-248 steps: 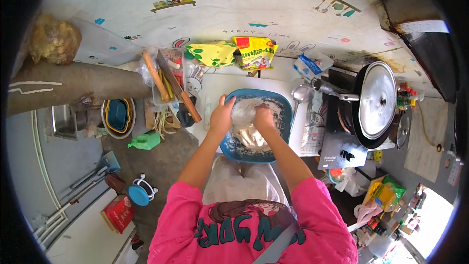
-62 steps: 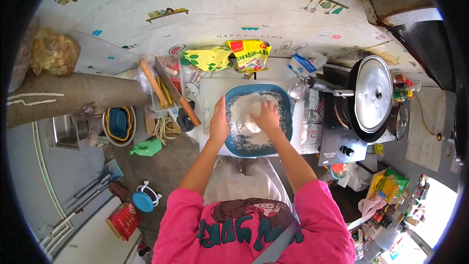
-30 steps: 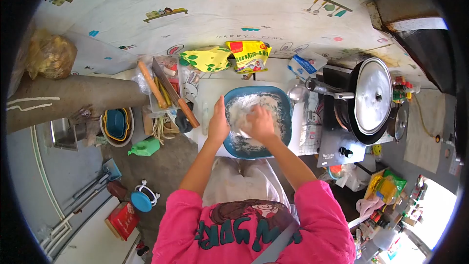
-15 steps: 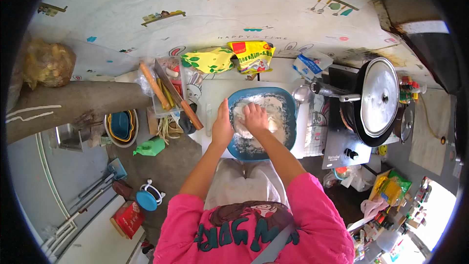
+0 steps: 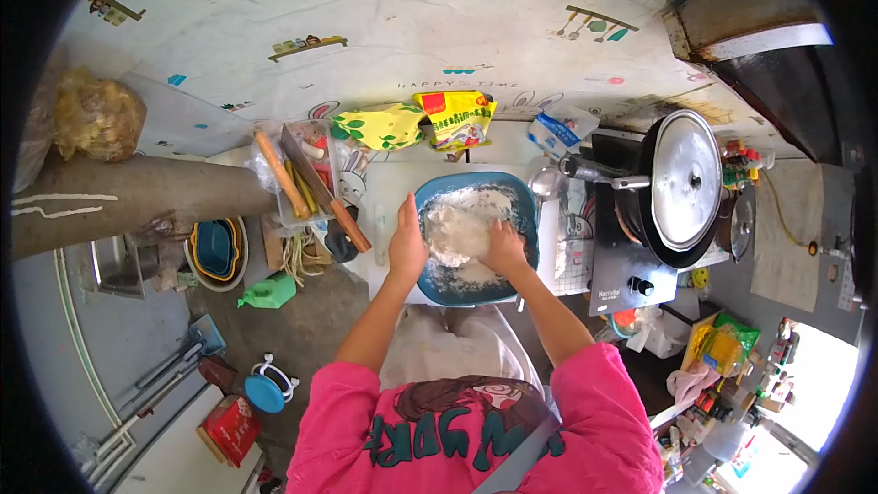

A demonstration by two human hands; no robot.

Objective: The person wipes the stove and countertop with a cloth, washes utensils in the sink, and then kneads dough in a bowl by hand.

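A blue rectangular basin (image 5: 529, 206) on the counter in front of me holds a pale, rough mass of floury dough (image 5: 455, 236), with loose white flour dusted over the floor and walls. My left hand (image 5: 408, 240) lies with straight fingers along the basin's outer left side, open and steadying against the rim. Inside the basin, at the right edge of the dough, my right hand (image 5: 506, 250) has its fingers bent down into the mass. Flour and dough partly hide those fingertips.
Right of the basin are a metal ladle (image 5: 548, 185) and a lidded wok (image 5: 686, 181) on a cooktop (image 5: 617, 284). A cleaver (image 5: 322, 185) and rolling pin (image 5: 282, 174) lie across a plastic box at left. Yellow packets (image 5: 455, 119) stand behind, against the wall.
My right hand has moved from the top of the dough to its right side, and its fingers have curled in. My left hand stays at the basin's left side. The camera view has shifted slightly.
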